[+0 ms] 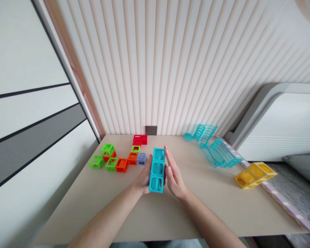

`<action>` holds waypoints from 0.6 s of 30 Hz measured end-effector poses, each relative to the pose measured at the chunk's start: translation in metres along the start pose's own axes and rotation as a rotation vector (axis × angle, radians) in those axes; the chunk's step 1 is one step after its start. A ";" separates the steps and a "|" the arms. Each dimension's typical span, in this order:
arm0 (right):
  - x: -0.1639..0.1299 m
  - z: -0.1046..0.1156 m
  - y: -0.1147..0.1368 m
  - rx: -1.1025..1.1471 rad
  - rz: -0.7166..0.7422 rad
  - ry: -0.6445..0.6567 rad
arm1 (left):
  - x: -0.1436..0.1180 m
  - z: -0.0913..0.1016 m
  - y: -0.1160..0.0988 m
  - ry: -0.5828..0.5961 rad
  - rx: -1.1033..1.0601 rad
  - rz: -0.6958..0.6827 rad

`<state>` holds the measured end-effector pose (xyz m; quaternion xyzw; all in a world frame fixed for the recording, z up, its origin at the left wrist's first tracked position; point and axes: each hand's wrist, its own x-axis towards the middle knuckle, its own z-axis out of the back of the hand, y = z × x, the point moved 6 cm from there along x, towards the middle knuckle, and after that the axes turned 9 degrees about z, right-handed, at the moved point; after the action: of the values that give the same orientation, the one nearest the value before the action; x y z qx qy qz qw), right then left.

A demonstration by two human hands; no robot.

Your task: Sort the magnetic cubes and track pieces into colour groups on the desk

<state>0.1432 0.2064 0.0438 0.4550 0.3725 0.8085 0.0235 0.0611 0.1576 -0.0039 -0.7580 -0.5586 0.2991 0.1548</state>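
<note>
teal three-cell block [157,170] pressed between left hand [144,179] and right hand [175,177].

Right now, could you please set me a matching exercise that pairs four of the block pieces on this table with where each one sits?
Things:
1. teal three-cell block
2. yellow block
3. red block
4. clear teal ramp pieces

Places:
A. at the back of the table, just in front of the wall socket
B. held between the left hand and the right hand
C. along the table's right edge, nearest the camera on that side
D. far right of the table, close to the wall

Pairs: 1-B, 2-C, 3-A, 4-D
</note>
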 end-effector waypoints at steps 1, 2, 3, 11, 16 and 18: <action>0.000 -0.002 0.002 -0.011 0.003 0.020 | -0.001 0.000 0.001 -0.003 0.013 0.013; -0.001 -0.004 0.003 -0.021 0.004 0.030 | -0.002 -0.001 0.002 -0.005 0.036 0.023; -0.001 -0.005 0.004 -0.029 0.001 0.030 | -0.002 -0.002 0.001 -0.006 0.062 0.025; -0.005 -0.001 -0.004 -0.092 -0.039 -0.045 | -0.005 -0.003 -0.014 -0.118 0.180 -0.162; -0.005 0.004 -0.013 0.008 -0.128 -0.122 | -0.019 -0.002 -0.034 -0.316 0.545 -0.551; -0.005 0.005 -0.018 0.072 -0.181 -0.164 | -0.023 -0.004 -0.037 -0.376 0.663 -0.644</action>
<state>0.1447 0.2209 0.0303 0.4845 0.4376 0.7493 0.1107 0.0308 0.1485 0.0269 -0.3902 -0.6573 0.5290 0.3685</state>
